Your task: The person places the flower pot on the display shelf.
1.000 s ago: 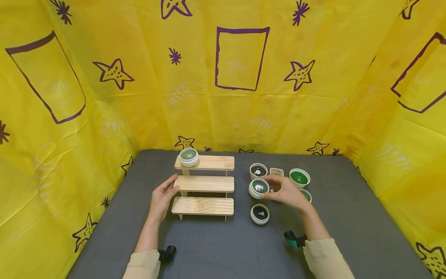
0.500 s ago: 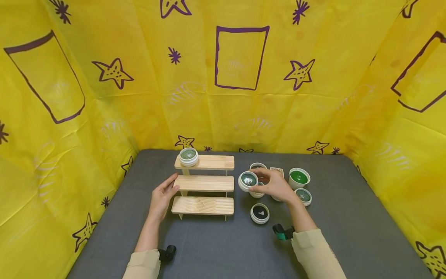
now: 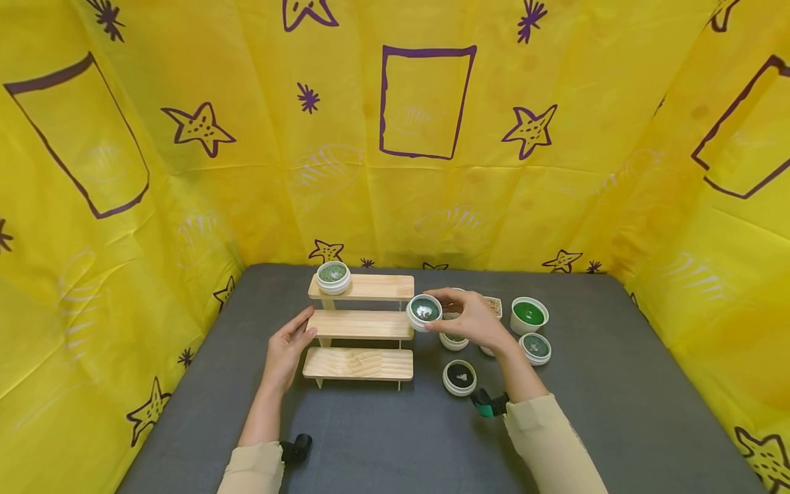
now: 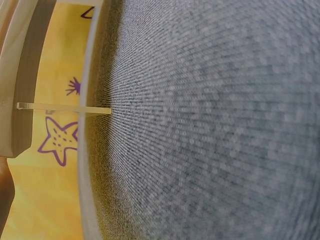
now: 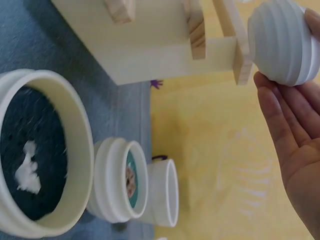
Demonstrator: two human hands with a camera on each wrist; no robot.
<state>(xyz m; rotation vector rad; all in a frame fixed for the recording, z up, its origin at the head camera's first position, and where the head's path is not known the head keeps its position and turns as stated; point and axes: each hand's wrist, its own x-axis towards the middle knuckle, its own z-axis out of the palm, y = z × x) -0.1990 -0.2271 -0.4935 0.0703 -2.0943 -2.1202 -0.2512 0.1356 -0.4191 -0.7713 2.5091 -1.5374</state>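
Observation:
My right hand pinches a small white ribbed pot with dark green filling and a pale patch on top. It is in the air by the right end of the middle board. A three-tier wooden display stand is on the dark table. My left hand holds the left end of its middle board, thumb in front. In the right wrist view, fingers and thumb grip the ribbed pot near the stand's board ends. Another white pot with green filling sits at the left of the top board.
Right of the stand, a pot with black filling stands in front. Behind are a bright green cup, a grey-green pot and a square dish of grains. My right hand partly hides others. Yellow cloth walls surround the table.
My right hand has carried the ribbed pot left and slightly up, from the group of pots to the stand's right side. My left hand stays on the middle board.

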